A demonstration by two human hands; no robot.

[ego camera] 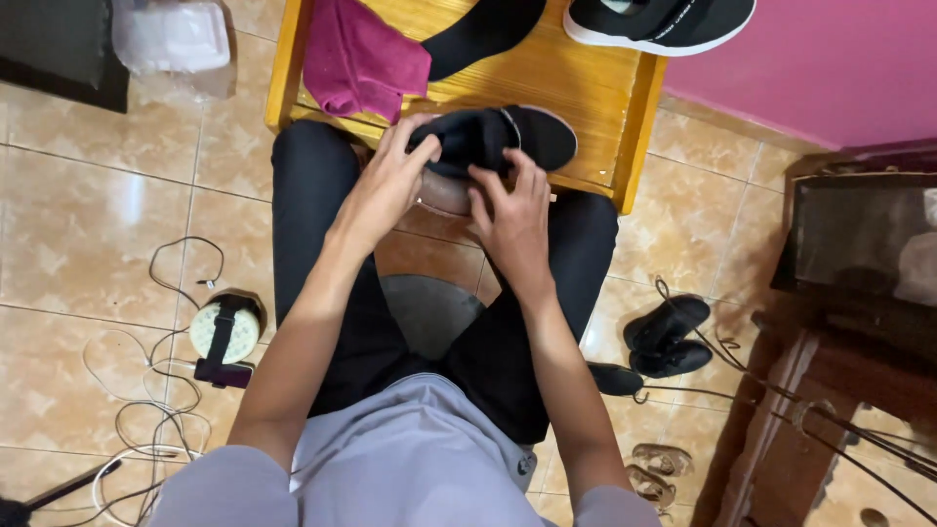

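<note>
A black slip-on shoe [508, 137] lies at the near edge of a low wooden table [595, 98], over my knees. My left hand [386, 181] grips its heel end from the left. Pressing on the shoe's near side, my right hand [512, 215] holds it with fingers curled over the opening. A magenta cloth [361, 59] lies on the table just left of the shoe. A black insole-shaped piece [483, 34] rests behind it. A second black shoe with a white sole [659, 24] sits at the table's far right.
A pink wall [820, 59] stands at the right. A dark wooden cabinet [859, 293] is at right. Small black shoes [669, 337] and sandals [659, 468] lie on the tiled floor. White cables and a round device [224, 332] lie at left. A plastic container [176, 39] sits top left.
</note>
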